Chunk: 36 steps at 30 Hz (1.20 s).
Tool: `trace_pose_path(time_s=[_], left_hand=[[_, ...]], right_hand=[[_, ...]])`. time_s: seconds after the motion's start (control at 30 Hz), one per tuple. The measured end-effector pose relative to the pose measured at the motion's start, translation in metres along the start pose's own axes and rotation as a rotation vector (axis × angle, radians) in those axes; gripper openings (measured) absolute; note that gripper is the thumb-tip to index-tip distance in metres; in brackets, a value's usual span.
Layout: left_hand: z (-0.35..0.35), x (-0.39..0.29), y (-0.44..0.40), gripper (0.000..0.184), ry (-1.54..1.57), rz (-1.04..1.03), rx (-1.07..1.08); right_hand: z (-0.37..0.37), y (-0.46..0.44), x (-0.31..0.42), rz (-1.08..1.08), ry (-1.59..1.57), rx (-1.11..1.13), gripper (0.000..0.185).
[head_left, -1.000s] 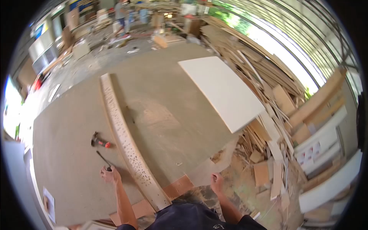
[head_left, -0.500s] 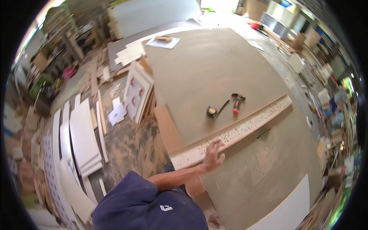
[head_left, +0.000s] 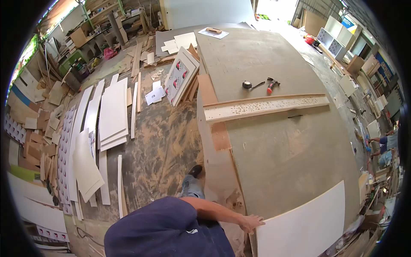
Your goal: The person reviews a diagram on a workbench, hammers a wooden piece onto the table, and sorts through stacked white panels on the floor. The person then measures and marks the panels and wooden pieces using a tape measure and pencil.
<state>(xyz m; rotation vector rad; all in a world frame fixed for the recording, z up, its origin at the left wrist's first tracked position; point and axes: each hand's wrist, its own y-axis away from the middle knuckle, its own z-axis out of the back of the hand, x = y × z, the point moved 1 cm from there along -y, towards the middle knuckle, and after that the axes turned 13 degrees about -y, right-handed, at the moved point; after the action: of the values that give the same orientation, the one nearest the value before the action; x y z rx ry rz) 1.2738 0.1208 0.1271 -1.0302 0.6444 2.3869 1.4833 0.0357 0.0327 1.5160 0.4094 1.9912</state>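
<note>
My left hand (head_left: 251, 223) is at the upper left corner of a white board (head_left: 304, 220), its fingers closed on the board's edge. This board lies over the near end of a large grey-brown panel (head_left: 282, 171). My right hand does not show. Farther up the panel, a long shallow wooden channel (head_left: 267, 107) with many small chips or pieces in it lies crosswise. Beyond the channel are a tape measure (head_left: 247, 85) and a claw hammer (head_left: 271, 85) with a red and black handle. A thin dark tool (head_left: 295, 116) rests just on the near side of the channel.
White boards and strips (head_left: 113, 113) lie on the dusty floor (head_left: 167, 141) at left. Several panels (head_left: 182, 77) lean against the worktable's left side. Paper with a wood block (head_left: 213, 31) sits at the far end. Another person (head_left: 385, 143) is at far right.
My left hand has moved from above the wooden channel down to the white board's corner and closed on it. The view has shifted, showing more of the floor at left.
</note>
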Motion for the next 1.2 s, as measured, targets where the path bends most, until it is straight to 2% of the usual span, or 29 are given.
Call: trace_pose_path(time_s=[0.03,0.1,0.23,0.4,0.63,0.73,0.77,0.8,0.83,0.9,0.93,1.0,1.03,1.1,1.17,1.2], left_hand=[[-0.006,-0.01,-0.005,0.082,-0.003,-0.001,-0.003],[-0.02,-0.032,-0.016,0.094,-0.093,0.131,-0.026],[-0.023,-0.04,-0.021,0.095,0.0,0.206,-0.079],[-0.013,-0.026,-0.005,0.088,0.028,0.461,-0.25],[-0.022,0.027,0.063,0.077,0.003,0.585,-0.548],[-0.033,0.051,0.104,0.079,-0.091,0.589,-0.694],[-0.041,0.06,0.115,0.08,-0.123,0.588,-0.76],[-0.038,0.055,0.132,0.08,-0.199,0.629,-0.768],[-0.037,0.048,0.149,0.08,-0.277,0.673,-0.784],[-0.05,0.049,0.173,0.081,-0.106,0.71,-1.0],[-0.065,0.054,0.183,0.081,-0.109,0.683,-0.982],[-0.098,0.061,0.199,0.079,0.073,0.821,-1.237],[-0.118,0.052,0.207,0.079,0.075,0.812,-1.213],[-0.161,0.029,0.228,0.068,0.73,0.731,-1.049],[-0.209,0.011,0.227,0.052,1.185,0.493,-0.912],[-0.221,-0.009,0.226,0.047,1.332,0.476,-0.963]], right_hand=[[0.009,0.002,-0.005,-0.03,-0.01,0.006,0.036],[0.031,0.004,-0.015,-0.075,-0.029,0.019,0.037],[0.065,0.014,-0.031,-0.188,-0.056,0.049,0.04],[0.109,0.025,-0.047,-0.348,-0.091,0.084,0.043],[0.184,0.07,-0.079,-0.494,-0.148,0.121,0.048],[0.205,0.105,-0.101,-0.503,-0.194,0.195,0.05],[0.204,0.119,-0.116,-0.41,-0.323,0.342,0.052],[0.182,0.148,-0.093,-0.365,-0.291,0.36,0.053],[0.177,0.153,-0.102,-0.364,-0.211,0.368,0.049],[0.155,0.173,-0.105,-0.315,-0.235,0.45,0.048],[0.138,0.192,-0.093,-0.321,-0.268,0.45,0.047],[0.109,0.208,-0.099,-0.255,-0.333,0.495,0.048],[0.095,0.224,-0.087,-0.281,-0.291,0.526,0.049],[0.077,0.224,-0.109,-0.301,-0.279,0.632,0.047],[0.051,0.247,-0.098,-0.287,-0.232,0.725,0.045],[0.044,0.251,-0.103,-0.286,-0.223,0.754,0.045]])
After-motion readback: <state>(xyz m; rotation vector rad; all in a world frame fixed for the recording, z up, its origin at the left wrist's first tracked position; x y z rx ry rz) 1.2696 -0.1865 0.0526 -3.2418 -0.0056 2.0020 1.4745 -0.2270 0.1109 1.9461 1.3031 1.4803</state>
